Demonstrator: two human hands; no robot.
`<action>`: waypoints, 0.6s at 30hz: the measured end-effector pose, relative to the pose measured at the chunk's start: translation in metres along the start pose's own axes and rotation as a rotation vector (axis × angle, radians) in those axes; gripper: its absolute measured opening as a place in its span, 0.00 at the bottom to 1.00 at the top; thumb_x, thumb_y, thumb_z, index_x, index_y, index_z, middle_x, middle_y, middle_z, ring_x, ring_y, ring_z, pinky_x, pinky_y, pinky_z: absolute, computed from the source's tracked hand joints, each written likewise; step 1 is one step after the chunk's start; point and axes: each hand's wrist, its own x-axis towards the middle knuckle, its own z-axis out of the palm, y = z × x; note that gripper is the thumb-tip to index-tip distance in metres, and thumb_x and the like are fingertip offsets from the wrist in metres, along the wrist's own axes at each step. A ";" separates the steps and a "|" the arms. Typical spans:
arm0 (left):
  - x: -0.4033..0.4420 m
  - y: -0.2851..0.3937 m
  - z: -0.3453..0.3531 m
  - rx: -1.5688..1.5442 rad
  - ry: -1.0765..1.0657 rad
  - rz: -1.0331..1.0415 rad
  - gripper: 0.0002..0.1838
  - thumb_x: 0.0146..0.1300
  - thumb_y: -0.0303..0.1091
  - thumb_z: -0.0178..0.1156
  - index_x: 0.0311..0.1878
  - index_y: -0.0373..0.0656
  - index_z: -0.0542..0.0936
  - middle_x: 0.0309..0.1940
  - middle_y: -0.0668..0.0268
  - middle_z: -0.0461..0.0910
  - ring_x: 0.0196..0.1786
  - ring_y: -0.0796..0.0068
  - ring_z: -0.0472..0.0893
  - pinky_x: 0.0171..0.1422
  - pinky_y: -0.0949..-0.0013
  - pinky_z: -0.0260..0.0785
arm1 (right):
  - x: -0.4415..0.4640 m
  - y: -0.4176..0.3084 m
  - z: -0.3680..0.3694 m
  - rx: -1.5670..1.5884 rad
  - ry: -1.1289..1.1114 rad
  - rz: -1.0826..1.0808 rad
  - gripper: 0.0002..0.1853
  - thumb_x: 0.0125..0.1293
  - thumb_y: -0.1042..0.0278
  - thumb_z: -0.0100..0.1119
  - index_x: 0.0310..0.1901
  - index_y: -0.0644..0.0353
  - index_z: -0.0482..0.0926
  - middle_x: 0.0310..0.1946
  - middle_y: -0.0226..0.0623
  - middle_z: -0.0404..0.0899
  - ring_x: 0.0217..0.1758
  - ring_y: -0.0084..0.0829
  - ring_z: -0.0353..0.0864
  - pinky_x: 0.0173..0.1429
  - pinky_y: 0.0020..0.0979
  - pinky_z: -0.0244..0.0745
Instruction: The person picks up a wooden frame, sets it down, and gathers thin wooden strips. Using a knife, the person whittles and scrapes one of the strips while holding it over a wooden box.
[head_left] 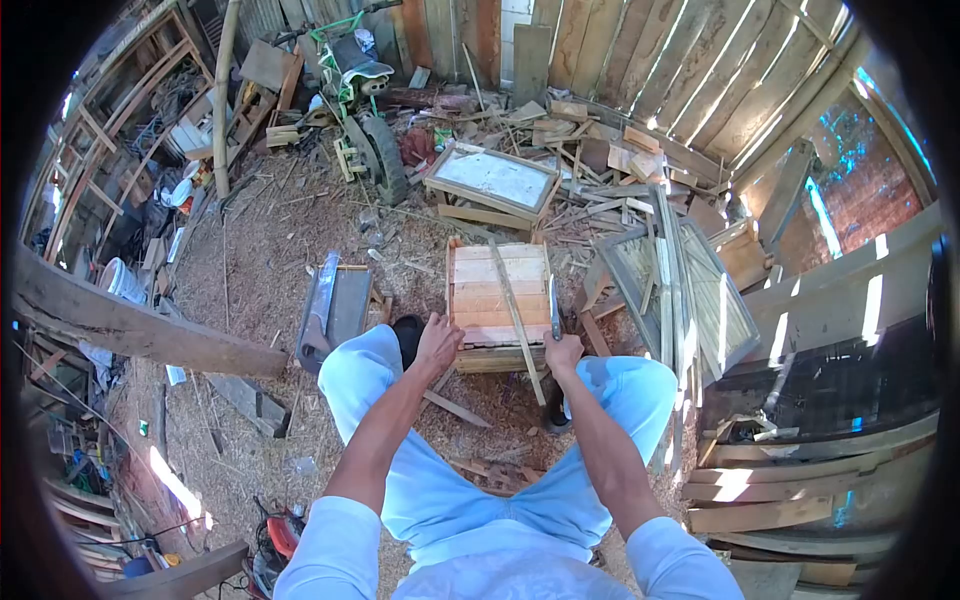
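Note:
Between my knees stands a small wooden box (485, 272) with pale slats across its top. A thin loose wooden strip (512, 305) lies slantwise over it. My left hand (438, 343) is closed at the box's near left corner, its fingers bent against the edge. By the near right corner, my right hand (563, 352) is wrapped round a narrow grey metal tool (554, 308) pointing away from me along the box's right side. Its exact kind is hard to make out. To the left, a handsaw (320, 300) leans on a dark-panelled wooden frame (348, 303).
Shavings cover the ground. A framed white panel (492, 180) lies beyond the box, near scrap wood (570, 130) and a small motorbike (365, 110). Framed panels (690, 290) lean at right. A thick beam (150, 315) juts in from the left. A red tool (283, 535) lies low at left.

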 end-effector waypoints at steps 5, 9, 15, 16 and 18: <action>0.009 -0.012 0.003 0.027 -0.028 0.006 0.08 0.54 0.37 0.59 0.37 0.51 0.82 0.40 0.67 0.79 0.53 0.67 0.73 0.57 0.59 0.59 | 0.001 0.007 0.004 -0.108 -0.116 0.046 0.24 0.51 0.49 0.66 0.28 0.70 0.83 0.28 0.57 0.81 0.36 0.51 0.84 0.47 0.45 0.76; 0.010 0.003 0.004 0.051 0.044 0.086 0.14 0.55 0.33 0.58 0.46 0.50 0.79 0.49 0.63 0.74 0.58 0.66 0.70 0.60 0.59 0.60 | -0.006 -0.021 -0.028 -0.175 -0.251 0.024 0.23 0.55 0.50 0.62 0.33 0.69 0.83 0.34 0.60 0.81 0.42 0.55 0.82 0.50 0.48 0.76; 0.040 0.050 0.005 -0.220 0.244 0.457 0.18 0.51 0.34 0.61 0.47 0.47 0.74 0.54 0.61 0.71 0.61 0.64 0.69 0.66 0.60 0.60 | -0.005 -0.040 -0.047 -0.291 -0.184 -0.100 0.16 0.64 0.59 0.54 0.42 0.66 0.80 0.35 0.55 0.82 0.43 0.54 0.82 0.47 0.50 0.77; 0.041 0.060 0.008 -0.275 0.233 0.620 0.22 0.49 0.32 0.62 0.51 0.48 0.73 0.55 0.61 0.71 0.62 0.62 0.69 0.67 0.57 0.59 | -0.003 -0.041 -0.049 -0.259 -0.158 -0.102 0.14 0.66 0.63 0.51 0.44 0.66 0.77 0.35 0.57 0.81 0.43 0.56 0.81 0.48 0.50 0.76; 0.046 0.080 0.011 -0.277 0.174 0.799 0.27 0.46 0.32 0.62 0.55 0.49 0.72 0.56 0.61 0.71 0.63 0.60 0.68 0.70 0.56 0.58 | 0.003 -0.038 -0.049 -0.161 -0.143 -0.095 0.15 0.67 0.62 0.50 0.48 0.65 0.75 0.37 0.59 0.80 0.44 0.59 0.80 0.49 0.51 0.75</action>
